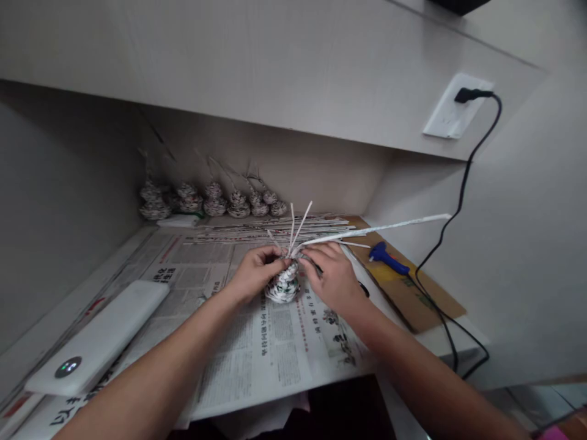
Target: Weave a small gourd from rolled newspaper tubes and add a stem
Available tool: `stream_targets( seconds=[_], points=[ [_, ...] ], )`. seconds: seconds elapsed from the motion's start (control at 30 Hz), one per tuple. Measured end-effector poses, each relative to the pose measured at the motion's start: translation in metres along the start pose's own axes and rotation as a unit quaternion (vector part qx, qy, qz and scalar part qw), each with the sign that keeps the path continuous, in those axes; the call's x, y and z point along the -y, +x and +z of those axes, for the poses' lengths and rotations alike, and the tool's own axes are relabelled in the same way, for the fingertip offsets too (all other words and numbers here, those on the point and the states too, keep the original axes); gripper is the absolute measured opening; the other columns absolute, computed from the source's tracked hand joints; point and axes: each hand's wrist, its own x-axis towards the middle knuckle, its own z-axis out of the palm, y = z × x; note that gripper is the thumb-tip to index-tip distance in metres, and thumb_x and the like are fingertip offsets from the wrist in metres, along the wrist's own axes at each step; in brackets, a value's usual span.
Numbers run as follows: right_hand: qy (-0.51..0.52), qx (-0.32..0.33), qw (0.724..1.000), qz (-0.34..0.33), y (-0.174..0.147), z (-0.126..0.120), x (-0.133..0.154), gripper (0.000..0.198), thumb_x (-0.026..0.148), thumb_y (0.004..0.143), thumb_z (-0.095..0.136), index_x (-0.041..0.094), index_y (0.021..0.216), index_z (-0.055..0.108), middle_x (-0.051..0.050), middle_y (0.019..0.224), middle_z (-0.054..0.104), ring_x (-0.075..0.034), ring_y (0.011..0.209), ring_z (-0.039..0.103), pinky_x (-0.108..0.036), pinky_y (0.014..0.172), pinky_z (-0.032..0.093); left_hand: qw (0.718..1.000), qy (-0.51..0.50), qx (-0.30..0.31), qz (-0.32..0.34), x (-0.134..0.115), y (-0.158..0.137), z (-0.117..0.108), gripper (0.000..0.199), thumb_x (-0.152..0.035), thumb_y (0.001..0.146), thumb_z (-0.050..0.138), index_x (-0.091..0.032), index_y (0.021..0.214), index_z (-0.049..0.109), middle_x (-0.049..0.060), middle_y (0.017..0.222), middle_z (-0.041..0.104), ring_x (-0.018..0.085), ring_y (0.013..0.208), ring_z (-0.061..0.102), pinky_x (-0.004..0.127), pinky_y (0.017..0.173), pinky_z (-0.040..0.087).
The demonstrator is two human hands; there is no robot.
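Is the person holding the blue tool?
No, the blue tool lies on the cardboard, while the left hand and right hand are at the woven paper piece.

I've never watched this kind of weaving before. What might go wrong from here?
The long paper strip juts far out from the small woven piece, so it could snag; in this view its tip meets the black cord.

The blue tool, seemingly a glue gun, lies near the right hand; if hot, it might burn.

The cord's loop hangs past the table edge, so a tug might drag the tool.
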Motion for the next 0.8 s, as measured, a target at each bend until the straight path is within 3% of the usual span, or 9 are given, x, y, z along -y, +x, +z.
stream_targets(
  seconds=[0.1, 0.17, 0.4, 0.8],
  points=[
    [0.034, -0.005, 0.999, 0.033, 0.003, 0.002, -0.001, 0.026, 0.023, 0.089, 0.052, 0.02, 0.113, 0.062, -0.01, 0.115, 0.065, -0.027, 0.111, 0.054, -0.043, 0.095, 0.043, 1.0, -0.002, 0.02, -0.013, 0.001, 0.0, -0.001, 0.029, -0.031, 0.065, 0.078, -0.013, 0.084, 0.068, 0.002, 0.075, 0.067, 0.011, 0.062, 0.058, 0.022, 0.06, 0.043],
    [0.065, 0.005, 0.997, 0.033, 0.006, 0.003, -0.002, 0.023, 0.023, 0.088, 0.054, 0.021, 0.109, 0.064, -0.009, 0.114, 0.065, -0.026, 0.111, 0.054, -0.042, 0.095, 0.043, 0.999, -0.006, 0.027, -0.018, 0.001, 0.0, -0.001, 0.029, -0.031, 0.065, 0.079, -0.013, 0.084, 0.068, 0.002, 0.075, 0.067, 0.011, 0.062, 0.058, 0.022, 0.06, 0.043],
    [0.196, 0.063, 0.975, 0.081, 0.011, 0.009, -0.007, 0.012, 0.023, 0.087, 0.057, 0.02, 0.093, 0.067, -0.004, 0.092, 0.071, -0.018, 0.089, 0.064, -0.03, 0.081, 0.047, 0.997, -0.038, 0.029, -0.059, 0.003, 0.001, -0.003, 0.027, -0.029, 0.06, 0.082, -0.013, 0.077, 0.067, 0.001, 0.068, 0.066, 0.01, 0.055, 0.057, 0.021, 0.055, 0.042],
    [0.231, 0.141, 0.959, 0.087, 0.013, 0.002, -0.008, 0.006, 0.018, 0.082, 0.054, 0.018, 0.088, 0.057, 0.0, 0.076, 0.063, -0.014, 0.071, 0.059, -0.025, 0.065, 0.044, 0.993, -0.027, 0.044, -0.106, 0.004, 0.001, -0.004, 0.025, -0.026, 0.057, 0.083, -0.014, 0.074, 0.068, -0.001, 0.062, 0.066, 0.009, 0.05, 0.055, 0.021, 0.051, 0.04]
  ],
)
